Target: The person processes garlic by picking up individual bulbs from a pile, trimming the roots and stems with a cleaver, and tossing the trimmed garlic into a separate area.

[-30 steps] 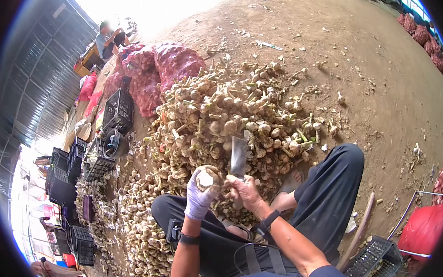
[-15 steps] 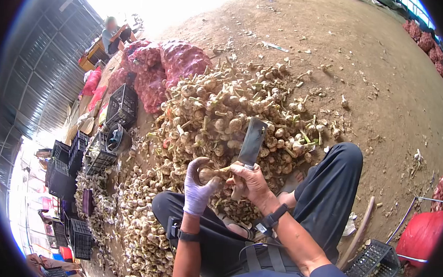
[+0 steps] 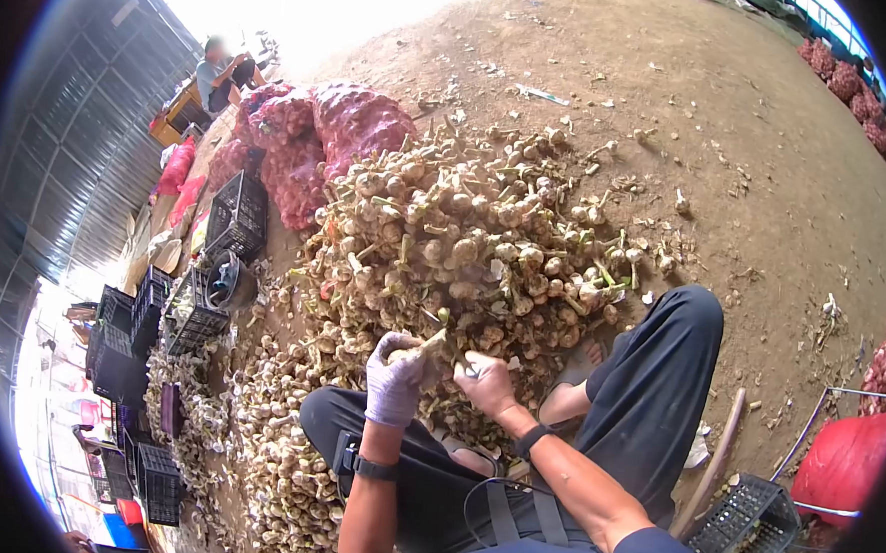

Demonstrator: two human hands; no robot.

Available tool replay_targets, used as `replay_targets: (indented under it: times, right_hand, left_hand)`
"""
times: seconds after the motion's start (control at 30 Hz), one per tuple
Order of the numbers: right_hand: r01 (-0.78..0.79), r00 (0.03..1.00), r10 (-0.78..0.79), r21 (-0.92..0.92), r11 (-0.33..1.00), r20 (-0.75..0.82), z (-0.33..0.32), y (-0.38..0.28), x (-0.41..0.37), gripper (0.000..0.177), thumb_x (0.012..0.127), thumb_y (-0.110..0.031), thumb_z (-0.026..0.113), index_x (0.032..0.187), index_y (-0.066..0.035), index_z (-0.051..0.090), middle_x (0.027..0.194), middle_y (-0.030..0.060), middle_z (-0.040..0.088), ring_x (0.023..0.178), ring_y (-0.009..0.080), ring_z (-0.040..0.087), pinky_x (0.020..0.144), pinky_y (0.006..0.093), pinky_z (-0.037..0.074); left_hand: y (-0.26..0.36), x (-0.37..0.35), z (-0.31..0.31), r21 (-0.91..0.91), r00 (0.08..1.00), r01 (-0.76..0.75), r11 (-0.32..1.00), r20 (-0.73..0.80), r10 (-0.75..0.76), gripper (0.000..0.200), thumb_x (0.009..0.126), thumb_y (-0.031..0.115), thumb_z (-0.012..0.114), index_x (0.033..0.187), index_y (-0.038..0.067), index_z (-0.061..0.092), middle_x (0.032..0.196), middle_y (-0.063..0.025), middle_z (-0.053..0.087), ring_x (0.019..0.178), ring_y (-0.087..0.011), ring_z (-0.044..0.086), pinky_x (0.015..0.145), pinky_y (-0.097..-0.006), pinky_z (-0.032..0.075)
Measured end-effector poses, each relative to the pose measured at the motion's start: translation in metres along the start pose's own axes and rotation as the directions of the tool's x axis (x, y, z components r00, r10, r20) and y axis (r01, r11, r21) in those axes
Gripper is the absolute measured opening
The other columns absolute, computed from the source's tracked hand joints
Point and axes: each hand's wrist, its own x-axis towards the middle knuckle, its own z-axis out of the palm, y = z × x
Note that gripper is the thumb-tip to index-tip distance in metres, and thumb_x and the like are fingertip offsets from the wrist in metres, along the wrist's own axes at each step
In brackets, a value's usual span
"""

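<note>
Crates [image 3: 166, 307] well left of the grip; then left hand [image 3: 394, 382], gloved, closed round a garlic [image 3: 425, 349], held up just short of the pile [image 3: 466, 228]. Light, firm but papery and easily bruised, probably best pinched by the bulb with the stalk left free. Just right of it, right hand [image 3: 485, 382] curled into a fist close against the stalk end; contents hidden by the knuckles, bulb mostly covered by the glove.
</note>
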Motion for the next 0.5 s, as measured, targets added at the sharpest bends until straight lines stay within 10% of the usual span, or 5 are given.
replay_targets:
  times: [0.1,0.33,0.43,0.5]
  right_hand:
    - [-0.238,0.967,0.250,-0.184,0.954,0.047,0.009,0.045,-0.018,0.026,0.080,-0.026,0.070,0.074,-0.001,0.066,0.062,0.0046,0.065,0.055,0.0166,0.063,0.053,0.0335,0.049]
    - [-0.495,0.869,0.483,0.226,0.839,0.107,-0.009,0.043,0.013,0.021,0.081,-0.016,0.069,0.080,0.004,0.065,0.069,0.0053,0.064,0.057,0.0135,0.061,0.048,0.0305,0.056]
    - [-0.562,0.809,0.587,0.329,0.759,0.026,-0.009,0.047,0.021,0.019,0.084,-0.014,0.068,0.073,0.000,0.059,0.067,0.0025,0.057,0.054,0.0114,0.054,0.047,0.0318,0.055]
    - [-0.562,0.786,0.618,0.444,0.698,0.023,-0.005,0.053,0.027,0.019,0.086,-0.012,0.067,0.074,-0.001,0.058,0.064,0.0020,0.054,0.044,0.0114,0.050,0.047,0.0325,0.056]
  left_hand:
    - [0.011,-0.005,-0.002,-0.033,0.999,-0.049,0.998,0.000,0.049,0.019,0.084,0.010,0.070,0.098,0.001,0.061,0.069,-0.0073,0.062,0.056,-0.0147,0.059,0.051,-0.0283,0.050]
    - [0.082,-0.030,-0.123,0.342,0.830,-0.190,0.920,-0.445,0.336,0.023,0.092,0.023,0.072,0.104,0.007,0.063,0.081,-0.0035,0.064,0.063,-0.0093,0.059,0.050,-0.0225,0.052]
    - [0.116,-0.076,-0.248,0.420,0.583,-0.061,0.905,-0.721,0.374,0.016,0.093,0.014,0.069,0.106,0.006,0.065,0.086,-0.0092,0.068,0.059,-0.0117,0.060,0.043,-0.0259,0.051]
    - [0.123,-0.127,-0.296,0.688,0.388,0.517,0.510,-0.719,0.576,0.039,0.091,0.022,0.073,0.120,-0.001,0.062,0.096,-0.0116,0.071,0.077,-0.0184,0.066,0.073,-0.0312,0.056]
